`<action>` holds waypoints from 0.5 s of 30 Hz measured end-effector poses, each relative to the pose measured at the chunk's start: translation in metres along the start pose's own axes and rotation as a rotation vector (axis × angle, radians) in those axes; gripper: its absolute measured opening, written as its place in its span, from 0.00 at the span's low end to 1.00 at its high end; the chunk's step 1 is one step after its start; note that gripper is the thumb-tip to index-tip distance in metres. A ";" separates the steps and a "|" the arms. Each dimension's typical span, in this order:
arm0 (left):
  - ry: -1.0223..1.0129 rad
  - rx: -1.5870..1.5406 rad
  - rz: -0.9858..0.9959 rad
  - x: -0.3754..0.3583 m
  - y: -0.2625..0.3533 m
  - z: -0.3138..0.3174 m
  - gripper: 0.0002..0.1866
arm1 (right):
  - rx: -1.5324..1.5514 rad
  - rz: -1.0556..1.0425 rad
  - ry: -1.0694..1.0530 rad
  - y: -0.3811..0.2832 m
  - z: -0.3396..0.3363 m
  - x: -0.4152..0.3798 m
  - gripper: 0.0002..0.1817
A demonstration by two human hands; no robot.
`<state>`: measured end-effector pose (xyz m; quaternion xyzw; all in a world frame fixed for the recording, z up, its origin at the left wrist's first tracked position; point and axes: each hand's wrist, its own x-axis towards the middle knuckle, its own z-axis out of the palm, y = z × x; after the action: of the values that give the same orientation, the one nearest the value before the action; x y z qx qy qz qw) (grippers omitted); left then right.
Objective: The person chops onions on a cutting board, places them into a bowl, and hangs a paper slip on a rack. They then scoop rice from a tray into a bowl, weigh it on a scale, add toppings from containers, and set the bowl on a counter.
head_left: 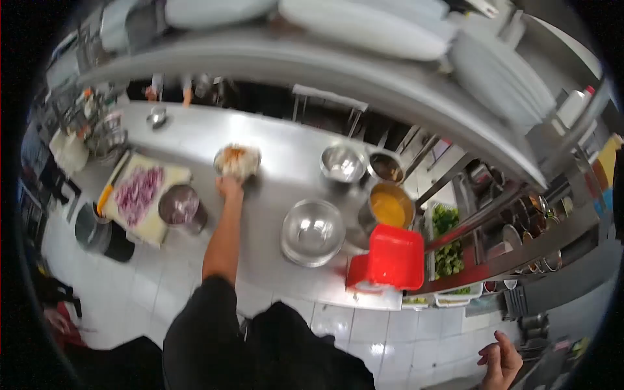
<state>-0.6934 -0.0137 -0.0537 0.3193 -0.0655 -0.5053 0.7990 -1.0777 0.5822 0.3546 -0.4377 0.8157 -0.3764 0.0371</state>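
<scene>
My left hand (229, 186) reaches out over the steel counter, its fingers closed at the near edge of a metal bowl (217, 164). The bowl holds pale food with an orange-red seasoning on top; motion blur hides what exactly it is. My right hand (500, 363) hangs away from the counter at the lower right, with fingers apart and nothing in it. Left of my left arm stands a metal pot (183, 209), beside a cutting board (175, 174) with chopped red onion (138, 195). A knife with a yellow handle (104, 197) lies along the board's far-left edge.
Empty metal bowls (312, 232) sit right of my arm. Nearby are a pot of orange liquid (389, 207), a red plastic container (398, 257) and another steel bowl (342, 164). A shelf of plates (370, 26) hangs overhead. Green vegetables (448, 259) fill a crate at right.
</scene>
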 end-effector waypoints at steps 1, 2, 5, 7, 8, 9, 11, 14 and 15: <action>0.070 0.169 0.055 0.014 -0.004 0.002 0.13 | 0.015 -0.019 -0.009 -0.008 0.004 -0.001 0.15; 0.045 -0.044 -0.027 0.019 0.002 0.001 0.13 | 0.000 -0.007 -0.015 -0.012 0.008 -0.001 0.16; 0.254 0.311 0.081 0.014 0.022 0.041 0.11 | 0.038 -0.007 0.003 -0.011 0.016 -0.008 0.16; 0.247 0.202 0.096 0.029 0.019 0.038 0.11 | 0.049 -0.017 -0.016 -0.012 0.019 -0.010 0.16; 0.239 0.150 0.107 0.036 0.018 0.035 0.11 | 0.059 -0.020 -0.023 -0.012 0.021 -0.010 0.16; 0.249 0.154 0.062 0.034 0.022 0.037 0.14 | 0.055 -0.008 -0.036 -0.011 0.022 -0.011 0.16; 0.065 0.154 -0.108 0.048 0.005 0.006 0.11 | 0.036 -0.015 -0.062 -0.014 0.027 -0.006 0.16; -0.311 0.556 -0.121 -0.018 0.017 0.010 0.10 | 0.210 0.022 0.009 0.018 0.033 -0.001 0.15; -0.479 0.782 0.027 -0.074 0.048 0.035 0.08 | 0.242 0.031 -0.009 0.021 0.032 -0.001 0.15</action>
<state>-0.7069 0.0470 0.0177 0.4702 -0.4384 -0.4919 0.5872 -1.0791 0.5712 0.3186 -0.4190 0.7708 -0.4695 0.0990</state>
